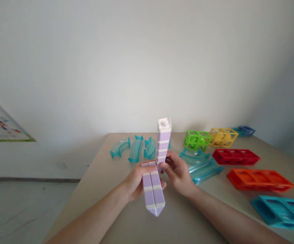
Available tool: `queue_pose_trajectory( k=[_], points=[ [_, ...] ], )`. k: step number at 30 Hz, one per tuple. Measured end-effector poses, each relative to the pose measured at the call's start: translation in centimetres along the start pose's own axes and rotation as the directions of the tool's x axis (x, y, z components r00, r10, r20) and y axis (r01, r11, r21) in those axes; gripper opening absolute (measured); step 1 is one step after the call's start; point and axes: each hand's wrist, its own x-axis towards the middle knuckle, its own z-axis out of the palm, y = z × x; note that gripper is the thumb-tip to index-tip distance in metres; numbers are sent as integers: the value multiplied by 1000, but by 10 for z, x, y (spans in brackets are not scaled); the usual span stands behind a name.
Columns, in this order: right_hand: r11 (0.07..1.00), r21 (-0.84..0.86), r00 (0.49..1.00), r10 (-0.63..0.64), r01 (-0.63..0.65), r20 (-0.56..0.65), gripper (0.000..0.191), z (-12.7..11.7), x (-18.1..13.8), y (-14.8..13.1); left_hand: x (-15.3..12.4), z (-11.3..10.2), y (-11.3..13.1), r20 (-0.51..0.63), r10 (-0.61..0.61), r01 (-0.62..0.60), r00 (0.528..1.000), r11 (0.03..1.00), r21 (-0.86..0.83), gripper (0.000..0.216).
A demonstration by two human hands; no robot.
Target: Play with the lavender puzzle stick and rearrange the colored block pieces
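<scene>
My left hand (136,183) is wrapped round a lilac-and-white square column (153,189) that points down and toward me over the table. My right hand (178,171) pinches the foot of a second lilac-and-white column (163,140), which stands upright with a white capped top. The two columns meet between my hands, above the beige table (106,200).
Several clear teal curved track pieces (135,148) lie behind my hands, and a straight teal track (205,169) lies to the right. Green (197,139), yellow (223,136), red (235,156), orange (260,179), teal (281,210) and blue (246,130) lattice blocks fill the right side. The table's left edge drops to the floor.
</scene>
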Motion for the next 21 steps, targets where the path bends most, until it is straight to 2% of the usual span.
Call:
queue_pose_trajectory(
  k=[3, 5, 6, 8, 10, 11, 13, 17, 21],
  points=[
    [999, 27, 999, -43, 43, -21, 16, 2, 2, -1, -1, -1, 1, -62, 199, -189, 978, 972, 136, 38],
    [997, 1, 996, -79, 79, -38, 20, 2, 3, -6, -2, -3, 2, -107, 360, -303, 927, 885, 354, 41],
    [995, -21, 994, -98, 97, -40, 22, 2, 4, -9, -2, -3, 3, -108, 449, -348, 887, 803, 484, 40],
    [989, -80, 992, -125, 123, -21, 27, 1, 4, -16, -4, -4, 4, -52, 618, -409, 784, 578, 706, 36],
    [981, -139, 991, -136, 135, -1, 28, 0, 3, -20, -5, -5, 3, 45, 722, -435, 691, 365, 823, 34],
    [976, -170, 990, -138, 136, -1, 27, -1, 2, -21, -6, -5, 3, 85, 741, -440, 667, 299, 847, 34],
    [963, -227, 987, -156, 142, -45, 23, 0, 0, -21, -6, -5, 1, 121, 741, -445, 660, 256, 858, 34],
    [940, -308, 975, -189, 146, -115, 18, 3, -4, -18, -6, -3, -3, 105, 740, -447, 665, 281, 849, 32],
    [958, -280, 983, -107, 61, -151, 16, 5, -5, -21, -5, -3, -5, 129, 760, -470, 637, 250, 847, 30]
  ],
)
